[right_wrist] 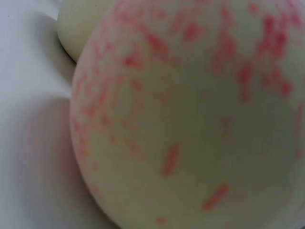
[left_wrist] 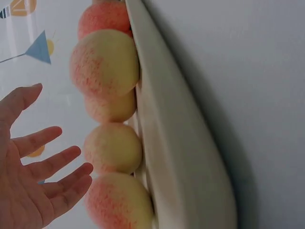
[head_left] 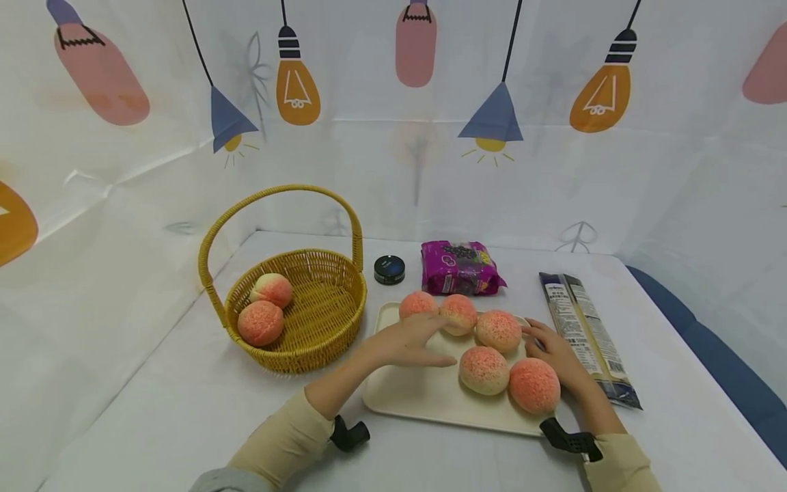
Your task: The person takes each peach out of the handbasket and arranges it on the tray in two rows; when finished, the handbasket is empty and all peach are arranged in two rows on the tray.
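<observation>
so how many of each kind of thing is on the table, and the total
peaches: 7, with 5 on the tray and 2 in the basket
trays: 1
baskets: 1
purple snack bags: 1
long dark packets: 1
small round black tins: 1
total: 12

- Left hand (head_left: pixel 410 339): centre of the head view, lower middle, palm down, fingers straight and spread, pointing toward the right of the frame. In the left wrist view it fills the lower left, fingers (left_wrist: pixel 50 164) extended and apart.
- Left forearm: enters from the lower left, beige sleeve.
- Right hand (head_left: pixel 555 350): right of centre, fingers loosely bent; forearm enters from the lower right.
</observation>
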### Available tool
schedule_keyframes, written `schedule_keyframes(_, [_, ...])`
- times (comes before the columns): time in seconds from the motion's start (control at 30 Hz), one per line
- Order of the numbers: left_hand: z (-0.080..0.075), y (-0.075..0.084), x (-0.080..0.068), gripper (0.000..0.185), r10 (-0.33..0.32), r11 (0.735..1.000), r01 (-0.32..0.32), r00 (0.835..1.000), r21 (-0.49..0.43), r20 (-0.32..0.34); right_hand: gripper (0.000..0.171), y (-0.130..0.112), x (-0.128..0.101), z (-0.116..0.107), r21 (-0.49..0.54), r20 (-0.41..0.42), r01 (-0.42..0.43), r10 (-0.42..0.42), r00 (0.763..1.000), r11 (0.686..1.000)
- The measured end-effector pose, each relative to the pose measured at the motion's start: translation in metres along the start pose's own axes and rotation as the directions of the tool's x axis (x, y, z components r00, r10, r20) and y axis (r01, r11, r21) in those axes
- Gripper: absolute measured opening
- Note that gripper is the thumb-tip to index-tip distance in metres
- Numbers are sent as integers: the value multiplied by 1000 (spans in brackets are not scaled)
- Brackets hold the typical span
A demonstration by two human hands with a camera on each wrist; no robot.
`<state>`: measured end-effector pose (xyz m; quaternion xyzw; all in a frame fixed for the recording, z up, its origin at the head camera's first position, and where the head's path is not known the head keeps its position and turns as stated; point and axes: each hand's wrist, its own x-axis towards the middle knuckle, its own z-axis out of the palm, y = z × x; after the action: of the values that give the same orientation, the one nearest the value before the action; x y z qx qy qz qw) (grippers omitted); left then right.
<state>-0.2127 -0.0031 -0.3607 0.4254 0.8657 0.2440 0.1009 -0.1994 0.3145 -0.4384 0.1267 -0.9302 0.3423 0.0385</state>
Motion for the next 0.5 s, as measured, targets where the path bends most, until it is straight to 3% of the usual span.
schedule_keyframes(0.17, [-12,-11,-7,50,45,999,-45,999,27,-18,36,0,1,0,1,-1,7,-7,1000,1000])
schedule_keyframes(0.5, [-28,-27,-25,36,31,999,-28,993,29,-113,36,0,0,-1,8,3,3,-3,1000,1000])
